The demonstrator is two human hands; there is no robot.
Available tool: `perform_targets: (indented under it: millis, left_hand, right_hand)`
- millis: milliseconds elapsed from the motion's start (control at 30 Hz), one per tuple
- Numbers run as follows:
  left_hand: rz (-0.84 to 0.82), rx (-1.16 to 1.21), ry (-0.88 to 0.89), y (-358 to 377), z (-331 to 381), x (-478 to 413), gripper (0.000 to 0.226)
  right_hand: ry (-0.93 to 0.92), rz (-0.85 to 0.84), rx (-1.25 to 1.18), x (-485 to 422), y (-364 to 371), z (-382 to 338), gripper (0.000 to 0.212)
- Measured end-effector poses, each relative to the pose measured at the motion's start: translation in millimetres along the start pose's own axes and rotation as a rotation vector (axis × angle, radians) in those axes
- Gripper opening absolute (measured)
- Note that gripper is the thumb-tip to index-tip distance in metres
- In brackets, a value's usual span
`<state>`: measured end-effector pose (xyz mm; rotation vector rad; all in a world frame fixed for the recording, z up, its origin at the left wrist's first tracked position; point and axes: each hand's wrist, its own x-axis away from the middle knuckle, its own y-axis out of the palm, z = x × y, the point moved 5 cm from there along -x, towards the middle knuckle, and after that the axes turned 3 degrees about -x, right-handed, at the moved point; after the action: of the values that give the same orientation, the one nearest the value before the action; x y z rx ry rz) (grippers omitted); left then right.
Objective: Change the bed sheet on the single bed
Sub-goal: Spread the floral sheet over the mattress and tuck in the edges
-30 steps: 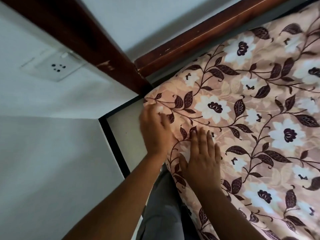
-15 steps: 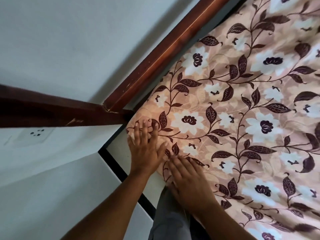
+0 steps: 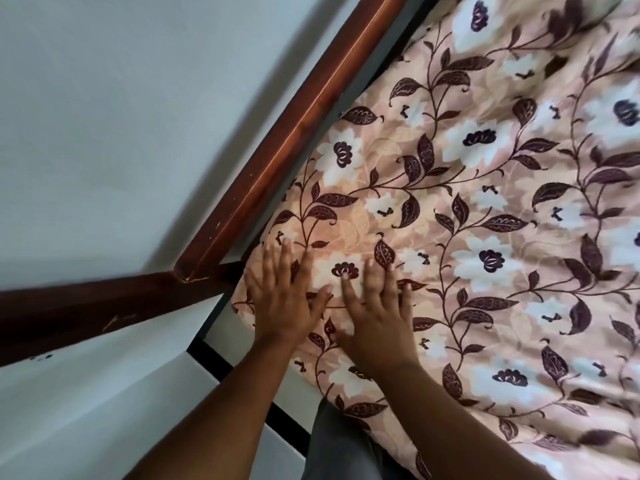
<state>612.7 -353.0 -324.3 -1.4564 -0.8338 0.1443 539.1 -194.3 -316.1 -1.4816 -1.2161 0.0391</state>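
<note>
Dark reddish-brown wooden bed frame meets at a corner just left of the left hand, which lies flat, fingers spread, on the peach cotton bed sheet with white flowers and maroon leaves. Just beside it the right hand presses likewise. Judging by this, the sheet is spread; this corner is getting its smoothing, other edges unseen.

The bed sheet is peach-pink, printed with white flowers and dark maroon leaves on trailing vines. It lies spread flat over the single bed, with faint creases, reaching the corner where the brown wooden bed frame rails meet, and drapes over the near edge.
</note>
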Motion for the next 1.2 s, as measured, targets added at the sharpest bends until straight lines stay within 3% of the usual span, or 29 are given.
perform_targets:
  millis: [133, 200, 267, 367, 533, 733, 1000, 1200]
  left_hand:
    - [-0.185, 0.004, -0.015, -14.5, 0.1, -2.0, 0.089]
    - [-0.333, 0.008, -0.029, -27.4, -4.0, 3.0, 0.096]
    - [-0.473, 0.031, -0.052, -45.4, -7.9, 10.6, 0.104]
    - [-0.592, 0.014, -0.055, -73.3, -6.4, 25.5, 0.098]
    - [-0.537, 0.011, 0.133, -136.4, 43.8, 53.9, 0.089]
    - [-0.353, 0.025, 0.344, -224.8, 119.7, 70.7, 0.086]
    - [-0.111, 0.055, 0.385, -304.7, 170.1, 99.9, 0.084]
    - [-0.128, 0.109, 0.367, -305.0, 170.8, 123.1, 0.086]
  right_hand:
    - [-0.038, -0.227, 0.004, 1.2, -28.4, 3.2, 0.111]
    - [-0.033, -0.294, -0.018, 13.8, -53.1, 10.2, 0.107]
    - [0.024, -0.304, -0.039, 31.8, -78.4, 21.2, 0.101]
    - [0.099, -0.232, -0.047, 60.3, -108.1, 37.4, 0.094]
    - [0.285, -0.033, -0.127, 116.9, -171.0, 61.7, 0.082]
    - [0.344, 0.129, -0.132, 176.7, -236.3, 68.5, 0.076]
    - [0.319, 0.205, -0.134, 235.5, -275.0, 76.9, 0.076]
    - [0.266, 0.205, -0.059, 240.2, -283.4, 66.9, 0.077]
